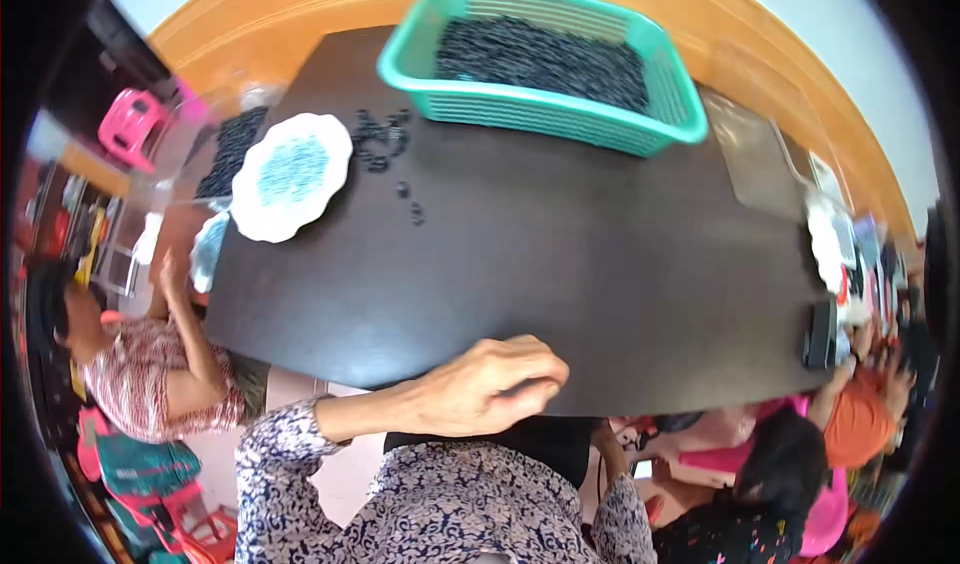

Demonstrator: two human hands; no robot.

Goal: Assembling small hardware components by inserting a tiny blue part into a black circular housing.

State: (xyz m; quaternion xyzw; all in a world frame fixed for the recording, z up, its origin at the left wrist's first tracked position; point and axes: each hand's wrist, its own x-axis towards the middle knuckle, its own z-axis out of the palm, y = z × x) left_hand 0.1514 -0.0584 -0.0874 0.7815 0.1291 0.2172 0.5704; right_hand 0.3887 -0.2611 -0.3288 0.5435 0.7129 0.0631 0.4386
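Observation:
My left hand (490, 389) is closed, fingers curled inward, over the near edge of the dark table (560, 264). Whatever it may hold is hidden inside the fingers. My right forearm (608, 454) hangs beyond the near table edge; the fingers there are hidden. A green plastic basket (530, 104) full of small dark pieces (545, 59) stands at the far side. To its left, a white scalloped plate (268, 226) carries many thin pale-blue pieces (295, 169). Small dark ring-like pieces (385, 144) lie loose beside the plate.
A person in a striped top (150, 379) sits at the left beside a pink stool (135, 129). Other people (770, 494) are close on the right. A black box-like object (822, 334) stands at the table's right end, near a clear plastic sheet (755, 164).

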